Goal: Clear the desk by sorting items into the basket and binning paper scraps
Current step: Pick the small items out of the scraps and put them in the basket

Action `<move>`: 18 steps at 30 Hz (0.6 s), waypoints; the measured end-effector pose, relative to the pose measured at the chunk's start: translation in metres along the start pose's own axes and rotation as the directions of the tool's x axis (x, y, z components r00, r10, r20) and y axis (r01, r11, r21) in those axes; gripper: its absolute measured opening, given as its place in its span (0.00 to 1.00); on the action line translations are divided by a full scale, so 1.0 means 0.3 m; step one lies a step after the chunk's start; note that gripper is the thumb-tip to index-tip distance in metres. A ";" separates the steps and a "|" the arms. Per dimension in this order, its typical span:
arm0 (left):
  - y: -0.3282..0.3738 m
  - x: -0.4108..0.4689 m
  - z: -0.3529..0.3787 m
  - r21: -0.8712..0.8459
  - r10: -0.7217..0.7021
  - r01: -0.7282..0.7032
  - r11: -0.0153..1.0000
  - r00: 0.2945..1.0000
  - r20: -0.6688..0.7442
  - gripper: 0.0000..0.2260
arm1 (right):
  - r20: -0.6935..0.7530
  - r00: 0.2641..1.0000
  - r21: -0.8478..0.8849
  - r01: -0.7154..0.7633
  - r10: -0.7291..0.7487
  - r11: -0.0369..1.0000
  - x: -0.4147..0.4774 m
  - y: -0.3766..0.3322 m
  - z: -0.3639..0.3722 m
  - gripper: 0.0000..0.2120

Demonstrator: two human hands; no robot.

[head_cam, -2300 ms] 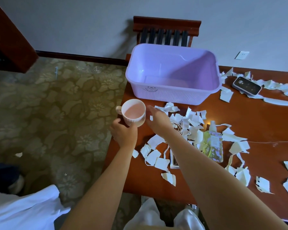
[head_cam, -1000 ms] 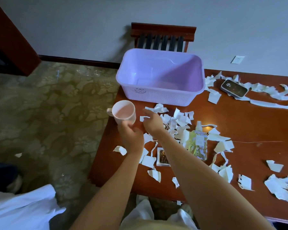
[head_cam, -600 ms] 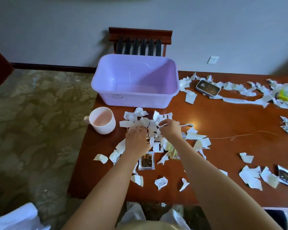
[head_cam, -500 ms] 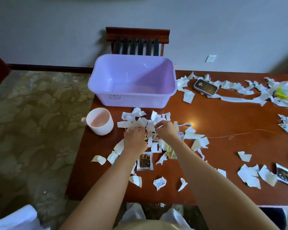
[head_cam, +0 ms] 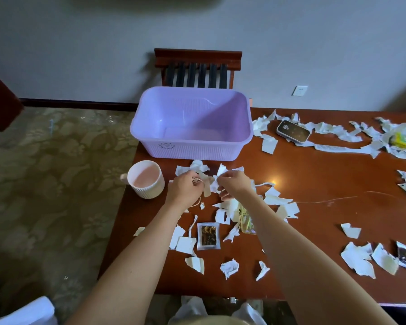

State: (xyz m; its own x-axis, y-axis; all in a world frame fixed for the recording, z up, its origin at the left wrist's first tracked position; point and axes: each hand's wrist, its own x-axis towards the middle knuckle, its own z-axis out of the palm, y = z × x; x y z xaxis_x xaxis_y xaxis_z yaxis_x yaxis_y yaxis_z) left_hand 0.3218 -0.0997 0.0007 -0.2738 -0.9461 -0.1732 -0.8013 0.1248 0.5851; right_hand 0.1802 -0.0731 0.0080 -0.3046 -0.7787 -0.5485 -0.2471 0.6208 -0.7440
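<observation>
Cup stands left and basket just beyond the scraps; open desk runs rightward between more scraps

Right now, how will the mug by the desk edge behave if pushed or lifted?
The mug looks like rigid ceramic: probably heavy for its size, breakable. Wide and squat, it likely slides rather than tips. It stands at the desk edge, so a leftward push could drop it.

A red-brown desk bears a purple basket and, nearer, a ribbed cup. Paper scraps litter it — a clear packet among them.
</observation>
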 end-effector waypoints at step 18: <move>0.035 0.036 -0.108 -0.398 -0.130 0.142 0.906 0.990 0.059 0.10 | 0.221 0.975 -0.098 -0.011 0.032 0.995 -0.035 -0.042 0.030 0.22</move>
State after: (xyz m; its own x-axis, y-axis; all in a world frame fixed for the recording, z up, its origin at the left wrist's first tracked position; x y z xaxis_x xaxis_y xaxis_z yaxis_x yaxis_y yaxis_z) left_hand 0.3276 -0.1183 0.0306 -0.1985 -0.9350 -0.2938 -0.5531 -0.1406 0.8211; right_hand 0.1948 -0.0735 0.0197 -0.1012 -0.7591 -0.6431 -0.3327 0.6350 -0.6972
